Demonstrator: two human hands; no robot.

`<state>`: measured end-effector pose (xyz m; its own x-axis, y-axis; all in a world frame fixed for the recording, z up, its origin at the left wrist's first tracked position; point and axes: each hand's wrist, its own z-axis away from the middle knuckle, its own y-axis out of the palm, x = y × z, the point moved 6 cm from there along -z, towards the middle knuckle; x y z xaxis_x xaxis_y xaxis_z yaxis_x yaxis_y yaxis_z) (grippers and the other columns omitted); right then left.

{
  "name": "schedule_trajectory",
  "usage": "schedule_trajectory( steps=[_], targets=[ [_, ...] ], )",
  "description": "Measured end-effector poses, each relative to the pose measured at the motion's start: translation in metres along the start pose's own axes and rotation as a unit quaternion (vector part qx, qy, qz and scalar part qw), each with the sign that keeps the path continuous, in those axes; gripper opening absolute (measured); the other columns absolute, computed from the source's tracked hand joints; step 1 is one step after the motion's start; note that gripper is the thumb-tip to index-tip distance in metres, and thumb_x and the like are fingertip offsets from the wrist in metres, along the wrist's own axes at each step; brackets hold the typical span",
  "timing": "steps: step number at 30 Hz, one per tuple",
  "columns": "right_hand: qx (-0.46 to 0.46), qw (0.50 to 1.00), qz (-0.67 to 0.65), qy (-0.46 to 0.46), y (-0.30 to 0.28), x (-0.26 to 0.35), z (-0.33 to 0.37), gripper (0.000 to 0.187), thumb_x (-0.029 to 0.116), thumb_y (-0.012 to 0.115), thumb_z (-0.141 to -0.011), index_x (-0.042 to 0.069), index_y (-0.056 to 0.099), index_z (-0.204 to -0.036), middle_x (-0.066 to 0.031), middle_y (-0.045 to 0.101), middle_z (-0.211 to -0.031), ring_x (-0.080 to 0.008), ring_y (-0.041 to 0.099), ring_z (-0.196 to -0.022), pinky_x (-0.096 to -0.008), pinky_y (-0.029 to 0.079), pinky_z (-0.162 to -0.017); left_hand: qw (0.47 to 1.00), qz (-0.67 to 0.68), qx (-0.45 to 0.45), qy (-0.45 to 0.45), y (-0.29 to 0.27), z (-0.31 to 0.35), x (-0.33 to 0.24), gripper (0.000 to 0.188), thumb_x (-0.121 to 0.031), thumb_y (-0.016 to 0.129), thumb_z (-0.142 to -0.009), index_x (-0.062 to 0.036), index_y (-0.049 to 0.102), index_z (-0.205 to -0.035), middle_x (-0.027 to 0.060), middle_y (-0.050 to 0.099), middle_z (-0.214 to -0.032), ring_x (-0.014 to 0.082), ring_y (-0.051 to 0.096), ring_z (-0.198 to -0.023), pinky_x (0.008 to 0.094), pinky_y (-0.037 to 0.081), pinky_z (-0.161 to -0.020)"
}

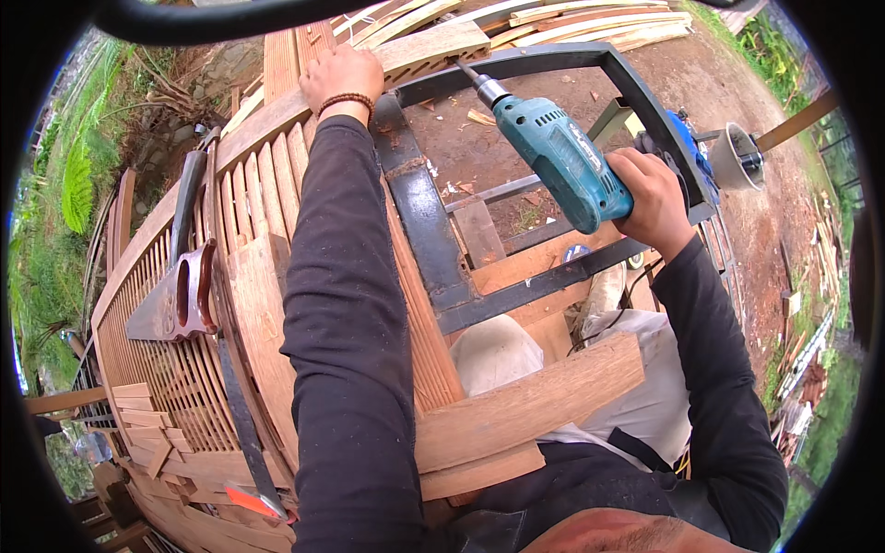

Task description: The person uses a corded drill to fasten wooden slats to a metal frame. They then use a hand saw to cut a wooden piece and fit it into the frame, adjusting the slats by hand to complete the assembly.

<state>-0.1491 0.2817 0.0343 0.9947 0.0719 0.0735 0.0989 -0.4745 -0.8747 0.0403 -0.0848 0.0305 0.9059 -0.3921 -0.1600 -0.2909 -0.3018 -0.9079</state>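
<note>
My right hand (653, 200) is closed round the handle of a teal power drill (558, 157). The drill points up and to the left, and its bit reaches the slotted edge of a wooden board (435, 53). At the far side my left hand (341, 77) grips that board, its fingers bent over the wood. A beaded bracelet is on the left wrist. Under the board's end lies a black metal frame (429, 230). My left forearm hides part of the slatted wood beneath it.
A handsaw (175, 300) rests on a slatted wooden panel (152, 364) at left, beside a long dark bar clamp (244, 424). A curved wooden piece (530, 401) lies close to my body. Wood strips (599, 23) are piled at the back; a bucket (735, 158) stands at right.
</note>
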Motion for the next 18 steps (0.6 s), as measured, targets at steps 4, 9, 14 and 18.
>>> schedule_trajectory(
  steps=[4, 9, 14, 18],
  targets=[
    [-0.003, 1.000, -0.030, -0.002, 0.008, -0.010, 0.002, 0.046, 0.004, 0.077, -0.065, 0.005, 0.065, -0.110, -0.0108, 0.068, -0.102, -0.0361, 0.067, -0.088, -0.0427, 0.054, -0.077, 1.000, 0.009, -0.003, -0.001, -0.001, 0.001, -0.002, 0.049, -0.041, 0.051, -0.101, -0.0052, 0.072, -0.127, 0.0191, 0.067, -0.136, 0.0350, 0.060, -0.130, 0.0501, 0.043, -0.111],
    [0.010, 0.999, -0.047, 0.005, 0.022, -0.004, 0.011, 0.043, 0.004, 0.075, -0.067, 0.004, 0.063, -0.108, -0.0124, 0.067, -0.101, -0.0365, 0.068, -0.089, -0.0434, 0.054, -0.077, 1.000, 0.006, -0.008, 0.002, -0.001, -0.001, -0.001, 0.049, -0.041, 0.051, -0.101, -0.0055, 0.072, -0.127, 0.0187, 0.068, -0.134, 0.0350, 0.060, -0.130, 0.0504, 0.043, -0.111],
    [-0.001, 0.999, -0.035, 0.004, 0.027, 0.011, 0.015, 0.041, 0.006, 0.075, -0.068, 0.004, 0.062, -0.106, -0.0119, 0.067, -0.100, -0.0353, 0.067, -0.088, -0.0430, 0.053, -0.077, 1.000, 0.007, -0.004, -0.001, 0.002, -0.001, -0.002, 0.050, -0.041, 0.049, -0.101, -0.0055, 0.072, -0.128, 0.0181, 0.069, -0.134, 0.0350, 0.060, -0.130, 0.0503, 0.043, -0.111],
    [-0.004, 1.000, -0.025, -0.004, 0.023, 0.007, 0.013, 0.040, 0.006, 0.075, -0.067, 0.005, 0.062, -0.105, -0.0115, 0.066, -0.098, -0.0352, 0.066, -0.086, -0.0434, 0.052, -0.076, 1.000, 0.005, -0.005, 0.000, 0.003, -0.003, 0.002, 0.050, -0.041, 0.048, -0.101, -0.0055, 0.072, -0.128, 0.0181, 0.068, -0.136, 0.0351, 0.060, -0.130, 0.0502, 0.043, -0.111]
  ],
)
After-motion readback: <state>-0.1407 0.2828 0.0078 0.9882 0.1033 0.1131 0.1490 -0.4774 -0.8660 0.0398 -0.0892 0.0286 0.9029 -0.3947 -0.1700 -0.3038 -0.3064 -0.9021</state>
